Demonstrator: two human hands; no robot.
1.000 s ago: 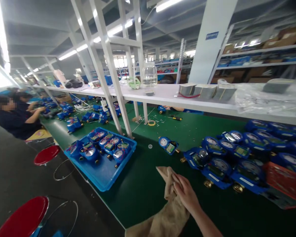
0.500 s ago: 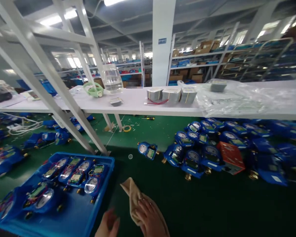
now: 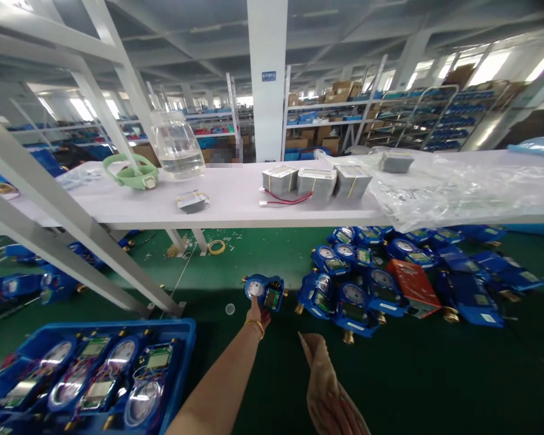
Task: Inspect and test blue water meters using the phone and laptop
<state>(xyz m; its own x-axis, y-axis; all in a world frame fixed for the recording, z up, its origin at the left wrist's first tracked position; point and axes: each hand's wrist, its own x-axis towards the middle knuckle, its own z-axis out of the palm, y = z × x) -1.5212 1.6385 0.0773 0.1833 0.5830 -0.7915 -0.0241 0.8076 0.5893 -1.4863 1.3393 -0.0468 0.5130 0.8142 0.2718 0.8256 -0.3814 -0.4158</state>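
Ok, L hand [image 3: 255, 311] is out at the blue meter [image 3: 272, 296], part closed: one digit over the white dial [image 3: 255, 286], other fingers at the near edge. Can't tell if it's a firm grip. Meter lies on the green counter [image 3: 272, 386], approx mid-scene, just left of the grouped meters [image 3: 353, 296]. R hand [image 3: 338, 417], near side, cut off by the frame; fingers part bent over the tan cloth [image 3: 317, 368]. Can't tell if it's clenched or just resting.

Risks, I'd judge: w/ only a light hold on the dial end, the board end could swing, prob. knocking its brass fitting [image 3: 285, 293] into the next meter. Pressing hard on the dial might mark or crack it. Small pale disc [image 3: 229, 309] sits just left, so a sleeve or wrist brush could send it sliding. Cloth's bunched; a loose corner could snag a fitting if dragged far/right. Wires in the blue tray [image 3: 188, 338], near left, could catch if a meter's set on them.
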